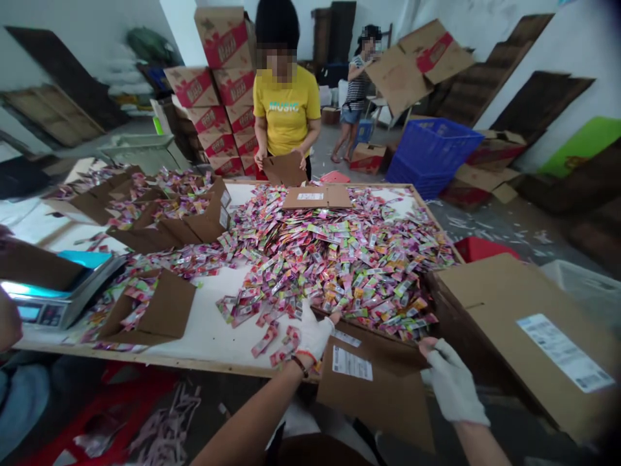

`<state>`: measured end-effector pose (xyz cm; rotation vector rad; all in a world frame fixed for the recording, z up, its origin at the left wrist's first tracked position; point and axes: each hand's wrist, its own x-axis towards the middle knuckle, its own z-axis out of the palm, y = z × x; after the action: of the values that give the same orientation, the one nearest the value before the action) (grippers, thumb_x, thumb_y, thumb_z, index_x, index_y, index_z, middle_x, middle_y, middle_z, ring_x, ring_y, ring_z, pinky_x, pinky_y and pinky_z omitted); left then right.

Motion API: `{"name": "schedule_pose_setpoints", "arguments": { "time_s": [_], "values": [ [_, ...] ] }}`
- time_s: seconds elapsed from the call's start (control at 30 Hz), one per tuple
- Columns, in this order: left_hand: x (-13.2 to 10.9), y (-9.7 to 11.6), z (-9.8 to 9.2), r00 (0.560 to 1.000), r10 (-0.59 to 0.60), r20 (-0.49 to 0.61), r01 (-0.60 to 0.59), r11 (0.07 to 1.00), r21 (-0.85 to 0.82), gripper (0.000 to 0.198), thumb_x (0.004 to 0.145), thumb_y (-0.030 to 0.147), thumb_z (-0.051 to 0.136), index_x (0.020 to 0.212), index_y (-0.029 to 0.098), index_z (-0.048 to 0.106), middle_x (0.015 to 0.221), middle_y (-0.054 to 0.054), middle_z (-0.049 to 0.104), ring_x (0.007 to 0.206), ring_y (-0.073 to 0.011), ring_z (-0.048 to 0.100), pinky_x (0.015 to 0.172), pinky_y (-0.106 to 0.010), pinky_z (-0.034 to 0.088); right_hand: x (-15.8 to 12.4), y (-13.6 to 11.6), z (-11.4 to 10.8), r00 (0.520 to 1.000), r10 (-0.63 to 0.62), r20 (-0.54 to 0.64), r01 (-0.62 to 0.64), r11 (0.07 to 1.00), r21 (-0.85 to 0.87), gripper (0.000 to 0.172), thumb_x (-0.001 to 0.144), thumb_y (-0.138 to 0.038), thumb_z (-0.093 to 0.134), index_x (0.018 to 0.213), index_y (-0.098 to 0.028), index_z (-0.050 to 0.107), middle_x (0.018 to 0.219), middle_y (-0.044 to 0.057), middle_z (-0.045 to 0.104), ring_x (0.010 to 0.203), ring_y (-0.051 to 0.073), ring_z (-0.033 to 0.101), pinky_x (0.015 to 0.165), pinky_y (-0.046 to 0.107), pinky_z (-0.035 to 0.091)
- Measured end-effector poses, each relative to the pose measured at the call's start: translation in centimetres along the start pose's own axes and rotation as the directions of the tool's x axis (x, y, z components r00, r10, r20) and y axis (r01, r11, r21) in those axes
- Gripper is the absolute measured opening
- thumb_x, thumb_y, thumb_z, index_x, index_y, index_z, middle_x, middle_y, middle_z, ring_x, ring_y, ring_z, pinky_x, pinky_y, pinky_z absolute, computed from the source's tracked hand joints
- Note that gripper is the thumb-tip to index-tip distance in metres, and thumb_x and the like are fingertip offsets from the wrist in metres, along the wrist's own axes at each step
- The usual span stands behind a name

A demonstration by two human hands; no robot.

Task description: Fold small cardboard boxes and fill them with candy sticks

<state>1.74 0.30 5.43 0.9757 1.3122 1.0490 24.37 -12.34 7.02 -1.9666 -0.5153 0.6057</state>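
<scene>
A brown cardboard box (383, 382) with a white label stands tilted at the table's near edge, between my hands. My left hand (314, 331), in a white glove with bare fingertips showing, grips its left upper edge. At the opposite side my right hand (453, 378), gloved the same way, pinches the right upper corner. Just beyond the box rises a large heap of small, colourful wrapped packets (339, 259). A few loose packets (266, 340) lie left of my left hand. The inside of the box is mostly hidden from me.
A part-filled carton (165, 310) and a scale (63, 304) stand at the left. Several packet-filled boxes (169, 213) are behind. A large labelled carton (528, 330) is on my right. Across the table a person in yellow (286, 110) holds cardboard; blue crates (427, 155) are stacked beyond.
</scene>
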Motion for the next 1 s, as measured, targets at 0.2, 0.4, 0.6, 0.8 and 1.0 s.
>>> {"name": "schedule_pose_setpoints", "arguments": {
  "time_s": [0.2,0.4,0.6,0.8,1.0],
  "values": [
    [-4.3,-0.4,-0.1,0.922,0.287,0.260,-0.349,0.906,0.239,0.076,0.061,0.025,0.072,0.131,0.016,0.042,0.128,-0.015,0.054,0.122,-0.0290,0.048,0.105,-0.044,0.035,0.9,-1.0,0.2,1.000,-0.015,-0.006,0.014,0.996,-0.084,0.044,0.055,-0.050,0.064,0.085,-0.017,0.064,0.080,0.004,0.065,0.074,0.021,0.059,0.064,0.030,0.048],
    [-3.2,0.1,-1.8,0.410,0.283,0.867,-0.781,0.600,0.173,0.022,0.072,0.039,0.066,0.077,0.019,0.067,0.100,-0.009,0.070,0.107,-0.0254,0.058,0.104,-0.044,0.033,2.2,-2.0,2.5,0.979,-0.124,0.159,0.138,0.987,-0.080,0.040,0.058,-0.048,0.062,0.087,-0.019,0.058,0.088,0.006,0.067,0.085,0.022,0.063,0.083,0.035,0.049],
    [0.3,-0.5,-4.4,0.424,0.085,0.902,-0.719,0.637,0.277,0.053,0.088,0.052,0.038,0.051,0.017,0.050,0.054,0.002,0.054,0.055,-0.0099,0.049,0.106,-0.042,0.028,-1.1,-1.2,-0.7,0.898,-0.255,0.359,0.353,0.904,-0.241,0.035,0.074,-0.045,0.056,0.098,-0.020,0.061,0.099,0.007,0.067,0.092,0.022,0.062,0.084,0.034,0.048],
    [-1.0,-1.4,-4.1,0.479,0.214,0.851,-0.776,0.557,0.296,0.042,0.089,0.046,0.041,0.065,0.017,0.060,0.065,-0.001,0.058,0.068,-0.0143,0.055,0.101,-0.040,0.035,-1.5,-0.2,1.1,0.742,-0.165,0.650,0.479,0.809,-0.342,0.027,0.079,-0.043,0.047,0.074,-0.021,0.063,0.076,0.004,0.065,0.078,0.020,0.060,0.076,0.033,0.046],
    [-1.5,-0.4,-1.9,0.702,0.454,0.548,-0.679,0.198,0.707,0.075,0.067,0.028,0.066,0.136,0.013,0.042,0.132,-0.019,0.047,0.125,-0.0360,0.037,0.105,-0.054,0.024,-0.1,2.5,4.9,0.941,-0.249,0.230,0.336,0.775,-0.536,0.052,0.067,-0.042,0.058,0.110,-0.014,0.054,0.110,0.015,0.058,0.105,0.029,0.053,0.091,0.041,0.043]
  ]
}}
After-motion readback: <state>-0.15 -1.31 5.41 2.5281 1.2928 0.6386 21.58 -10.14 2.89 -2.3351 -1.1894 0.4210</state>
